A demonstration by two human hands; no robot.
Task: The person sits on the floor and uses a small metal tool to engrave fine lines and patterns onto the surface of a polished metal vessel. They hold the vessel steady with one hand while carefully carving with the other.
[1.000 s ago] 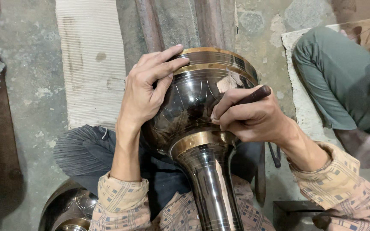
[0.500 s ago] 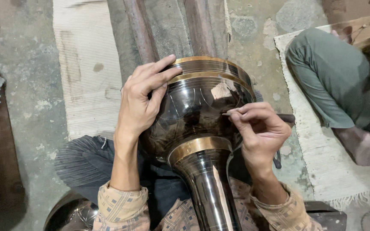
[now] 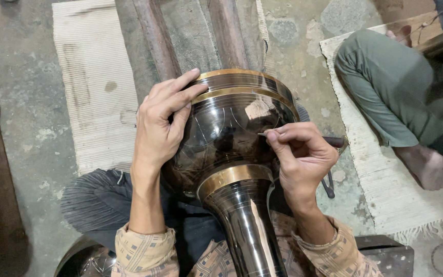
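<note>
A large dark metal vase (image 3: 232, 154) with brass bands is seen lying in the lap of the person, its wide bowl pointed away and its narrow polished neck running down toward the lower edge of the view. The left hand (image 3: 160, 125) is laid flat on the left side of the bowl, with the fingers (image 3: 183, 84) spread wide and stretched up to the brass rim band; nothing is gripped by it, the vase is only pressed and steadied. The right hand (image 3: 301, 154) is placed at the right side of the bowl, just above the brass collar, and its fingers are closed tightly around a thin engraving tool (image 3: 334, 141). The fine tip of the tool is touching the dark surface of the bowl, while its dark handle sticks out to the right behind the knuckles. On a woven mat (image 3: 380, 195) at the right, the bent leg (image 3: 380, 92) and bare foot of another person are seen, well apart from the vase.
</note>
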